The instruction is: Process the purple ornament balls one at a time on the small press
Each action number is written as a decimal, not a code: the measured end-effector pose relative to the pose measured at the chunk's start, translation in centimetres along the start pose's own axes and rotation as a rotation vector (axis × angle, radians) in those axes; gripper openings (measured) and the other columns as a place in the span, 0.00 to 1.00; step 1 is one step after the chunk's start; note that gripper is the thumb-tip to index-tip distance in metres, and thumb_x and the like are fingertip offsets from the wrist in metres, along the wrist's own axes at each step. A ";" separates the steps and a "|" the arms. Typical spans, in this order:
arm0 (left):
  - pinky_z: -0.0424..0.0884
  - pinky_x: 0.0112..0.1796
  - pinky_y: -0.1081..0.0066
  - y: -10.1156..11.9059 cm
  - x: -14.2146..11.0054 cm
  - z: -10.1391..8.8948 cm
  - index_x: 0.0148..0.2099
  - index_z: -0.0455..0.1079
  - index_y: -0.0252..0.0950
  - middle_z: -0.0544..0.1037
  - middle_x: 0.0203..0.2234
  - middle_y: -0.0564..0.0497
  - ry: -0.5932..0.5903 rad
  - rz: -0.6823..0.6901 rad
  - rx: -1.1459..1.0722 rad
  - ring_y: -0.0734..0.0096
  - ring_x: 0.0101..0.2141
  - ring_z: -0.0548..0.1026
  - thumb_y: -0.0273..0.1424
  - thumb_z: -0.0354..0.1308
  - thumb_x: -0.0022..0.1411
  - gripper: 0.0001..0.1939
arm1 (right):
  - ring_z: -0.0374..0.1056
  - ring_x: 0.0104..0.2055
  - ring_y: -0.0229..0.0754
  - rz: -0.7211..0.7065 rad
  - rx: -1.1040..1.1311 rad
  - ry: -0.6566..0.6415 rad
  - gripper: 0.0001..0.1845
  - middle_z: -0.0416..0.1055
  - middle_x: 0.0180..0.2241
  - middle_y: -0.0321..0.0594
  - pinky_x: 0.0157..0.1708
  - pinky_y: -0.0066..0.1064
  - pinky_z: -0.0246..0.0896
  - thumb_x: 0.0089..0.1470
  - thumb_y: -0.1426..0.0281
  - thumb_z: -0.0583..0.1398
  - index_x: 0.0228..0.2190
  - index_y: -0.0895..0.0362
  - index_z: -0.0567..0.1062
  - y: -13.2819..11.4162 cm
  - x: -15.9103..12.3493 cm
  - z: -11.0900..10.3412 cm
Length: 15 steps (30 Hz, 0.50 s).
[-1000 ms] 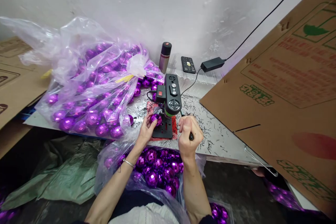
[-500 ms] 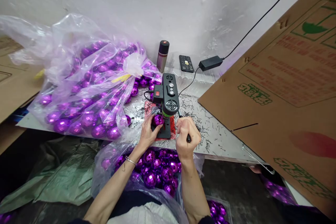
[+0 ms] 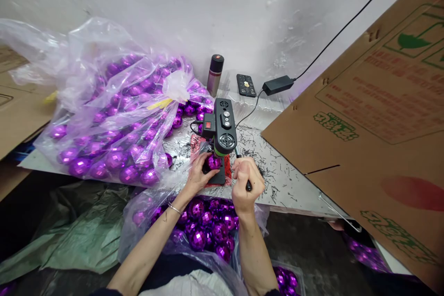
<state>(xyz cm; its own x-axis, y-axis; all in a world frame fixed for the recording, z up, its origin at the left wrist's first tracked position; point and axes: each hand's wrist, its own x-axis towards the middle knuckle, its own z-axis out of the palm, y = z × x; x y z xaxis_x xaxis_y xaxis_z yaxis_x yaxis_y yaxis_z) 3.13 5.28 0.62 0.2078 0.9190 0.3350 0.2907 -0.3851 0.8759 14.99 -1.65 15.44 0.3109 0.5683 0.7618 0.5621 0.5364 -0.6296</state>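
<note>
My left hand [image 3: 199, 173] has its thumb and fingers around a shiny purple faceted ball [image 3: 214, 162]. That ball sits under the head of a small black bench machine [image 3: 225, 126], above its dark base plate [image 3: 218, 177]. My right hand [image 3: 247, 179] is wrapped round the black handle [image 3: 249, 186] of the machine's lever, on the right side. Directly below, an open plastic bag full of purple balls [image 3: 198, 239] lies at my lap. The exact contact between ball and machine head is partly hidden.
A large tied clear bag of purple balls [image 3: 116, 159] fills the table's left. Behind the machine stand a spray can [image 3: 215, 75], a phone [image 3: 246, 85] and a power adapter [image 3: 278, 85]. Black thread-like scraps litter the table [image 3: 287, 180]. A cardboard box [image 3: 374, 148] leans in from the right.
My left hand has moved slightly right with the purple ball, bringing it further under the machine head. My right hand stays on the lever handle, almost unmoved.
</note>
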 end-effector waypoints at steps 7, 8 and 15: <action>0.69 0.60 0.49 -0.6 -0.1 0.0 0.59 0.70 0.39 0.78 0.55 0.40 -0.014 -0.036 -0.071 0.48 0.57 0.76 0.42 0.73 0.56 0.31 | 0.66 0.29 0.36 -0.043 -0.008 0.010 0.17 0.66 0.25 0.34 0.29 0.31 0.59 0.66 0.78 0.51 0.25 0.54 0.65 0.9 -1.0 0.1; 0.69 0.60 0.50 -0.6 -0.1 0.0 0.59 0.70 0.39 0.78 0.55 0.40 -0.011 -0.035 -0.073 0.49 0.57 0.76 0.42 0.73 0.57 0.31 | 0.66 0.29 0.36 -0.050 -0.011 0.012 0.17 0.65 0.25 0.33 0.29 0.31 0.59 0.66 0.78 0.51 0.25 0.54 0.65 1.3 -1.4 0.1; 0.69 0.60 0.49 -0.4 -0.2 0.1 0.58 0.71 0.40 0.79 0.54 0.42 0.004 -0.046 -0.056 0.49 0.57 0.76 0.42 0.72 0.57 0.29 | 0.66 0.27 0.36 -0.155 -0.059 0.032 0.18 0.67 0.26 0.35 0.27 0.30 0.60 0.67 0.74 0.49 0.25 0.54 0.65 4.0 -4.3 0.9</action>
<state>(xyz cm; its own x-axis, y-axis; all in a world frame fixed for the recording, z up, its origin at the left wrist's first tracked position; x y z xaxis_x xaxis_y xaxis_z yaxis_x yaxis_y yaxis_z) 3.07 5.24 0.21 0.1914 0.9362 0.2949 0.2469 -0.3367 0.9086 15.26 -1.37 9.54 0.2411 0.4612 0.8539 0.6489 0.5777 -0.4952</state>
